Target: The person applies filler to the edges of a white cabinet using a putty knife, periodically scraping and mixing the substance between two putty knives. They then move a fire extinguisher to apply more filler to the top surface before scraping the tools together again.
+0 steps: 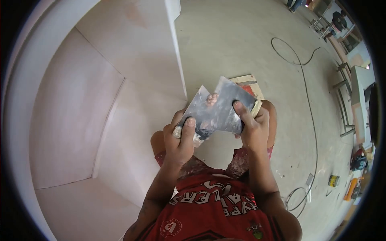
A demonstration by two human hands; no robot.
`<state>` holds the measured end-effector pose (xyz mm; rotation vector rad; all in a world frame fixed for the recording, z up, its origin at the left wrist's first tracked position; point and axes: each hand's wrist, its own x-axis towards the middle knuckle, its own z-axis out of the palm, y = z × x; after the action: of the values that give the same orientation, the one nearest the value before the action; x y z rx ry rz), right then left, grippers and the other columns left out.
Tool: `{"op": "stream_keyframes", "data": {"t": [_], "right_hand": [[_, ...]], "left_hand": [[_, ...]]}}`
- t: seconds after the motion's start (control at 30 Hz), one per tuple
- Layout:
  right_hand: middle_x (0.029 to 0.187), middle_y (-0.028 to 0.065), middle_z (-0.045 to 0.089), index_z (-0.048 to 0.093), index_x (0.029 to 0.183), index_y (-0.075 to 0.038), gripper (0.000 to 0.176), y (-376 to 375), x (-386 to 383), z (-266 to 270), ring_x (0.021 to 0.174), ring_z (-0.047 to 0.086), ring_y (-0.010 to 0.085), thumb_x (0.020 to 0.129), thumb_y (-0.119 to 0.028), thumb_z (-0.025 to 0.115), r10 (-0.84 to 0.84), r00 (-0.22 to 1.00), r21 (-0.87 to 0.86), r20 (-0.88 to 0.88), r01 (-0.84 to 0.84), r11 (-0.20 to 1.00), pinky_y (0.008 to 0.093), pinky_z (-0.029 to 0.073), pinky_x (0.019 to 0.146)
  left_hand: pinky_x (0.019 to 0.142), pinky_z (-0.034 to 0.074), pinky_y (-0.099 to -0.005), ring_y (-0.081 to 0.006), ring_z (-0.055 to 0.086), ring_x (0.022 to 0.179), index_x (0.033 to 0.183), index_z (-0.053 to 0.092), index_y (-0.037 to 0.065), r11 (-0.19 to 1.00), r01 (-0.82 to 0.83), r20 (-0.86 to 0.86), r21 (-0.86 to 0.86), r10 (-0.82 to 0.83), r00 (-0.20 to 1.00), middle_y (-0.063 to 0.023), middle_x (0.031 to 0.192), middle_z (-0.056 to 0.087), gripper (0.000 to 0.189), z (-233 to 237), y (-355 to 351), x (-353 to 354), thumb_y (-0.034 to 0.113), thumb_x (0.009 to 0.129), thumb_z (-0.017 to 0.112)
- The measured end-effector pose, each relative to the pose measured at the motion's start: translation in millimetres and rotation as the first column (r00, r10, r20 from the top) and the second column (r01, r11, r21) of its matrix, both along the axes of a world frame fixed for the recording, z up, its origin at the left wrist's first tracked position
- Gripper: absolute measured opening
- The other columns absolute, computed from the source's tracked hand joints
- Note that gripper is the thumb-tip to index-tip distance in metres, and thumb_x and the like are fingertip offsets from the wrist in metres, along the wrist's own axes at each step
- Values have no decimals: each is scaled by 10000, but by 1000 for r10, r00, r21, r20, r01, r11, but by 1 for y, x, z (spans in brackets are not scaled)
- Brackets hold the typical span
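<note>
My left hand (181, 142) is closed on a metal putty knife (196, 105), thumb pressed on the blade, with pale putty smeared around its lower edge. A second, broader putty knife (226, 106) is gripped in my right hand (254, 122), its thumb also flat on the grey blade. The two blades overlap in front of my knees, and both are streaked with filler. Just beyond the right blade, a cream board with a red patch (251, 85) shows partly behind it.
A pale cabinet-like panel structure (76, 108) stands close on my left, its edge near my left hand. Black cable (306, 96) loops over the concrete floor (225, 36). At right are a small can (333, 181), an orange tool (352, 188) and a bench (358, 100). People stand far off.
</note>
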<state>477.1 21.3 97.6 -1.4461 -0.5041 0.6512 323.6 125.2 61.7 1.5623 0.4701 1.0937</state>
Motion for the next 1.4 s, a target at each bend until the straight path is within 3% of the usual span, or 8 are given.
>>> {"op": "stream_keyframes", "data": {"t": [0.33,0.43,0.63,0.87,1.0,1.27,1.33,1.4], "right_hand": [[783,81,679,662,994,88,297,20,186,2,673,647,148,929,-202,666,-55,981,231,186,11,973,227,512,627],[868,149,675,594,1194,60,368,19,222,34,785,680,238,873,-101,676,-81,401,278,913,-463,841,332,571,670],[970,161,633,610,1210,-28,526,67,232,133,758,637,298,695,8,705,369,-26,-349,929,-390,852,384,541,592],[989,146,620,603,1267,-84,592,78,168,315,798,642,322,683,-32,685,77,333,145,940,-594,791,400,547,671],[958,128,611,621,1241,-109,453,122,196,366,771,623,321,806,19,625,465,6,-399,885,-502,767,392,519,723],[957,185,667,598,1127,107,342,65,229,442,787,625,303,895,-136,532,192,585,269,788,-608,747,437,481,723],[1096,201,639,558,1161,126,384,82,241,423,941,658,327,946,-191,534,159,253,-20,954,-478,878,398,504,851],[1119,182,646,543,1159,143,413,91,258,441,1014,656,306,975,-226,547,544,570,-185,616,-567,803,387,509,873]], "left_hand": [[689,515,-285,-129,663,725,1135,637,-13,905,-1,-182,-425,-85,980,-77,857,699,292,-17,-8,152,202,956,551],[425,538,-297,-169,672,567,1149,596,25,296,398,467,-869,220,857,-98,870,701,315,47,3,195,272,973,512],[375,506,-271,-176,663,557,1220,558,-8,548,167,293,-820,152,944,-118,902,680,373,184,10,174,263,966,518],[624,589,-319,-179,696,755,1261,512,16,422,225,415,-878,438,797,-111,944,668,393,364,17,162,247,944,548],[791,583,-343,-182,683,899,1219,533,-14,535,219,417,-816,284,863,-101,1041,660,315,432,15,152,139,943,551],[430,538,-262,-152,675,620,1091,589,50,461,202,425,-864,454,783,-62,843,667,237,500,14,221,235,942,591],[405,523,-254,-151,669,607,1088,586,46,498,140,387,-856,437,812,-63,832,660,234,509,14,221,228,941,593],[379,508,-246,-149,663,594,1085,583,42,560,88,362,-824,401,842,-63,821,652,231,516,28,226,222,940,596]]}}
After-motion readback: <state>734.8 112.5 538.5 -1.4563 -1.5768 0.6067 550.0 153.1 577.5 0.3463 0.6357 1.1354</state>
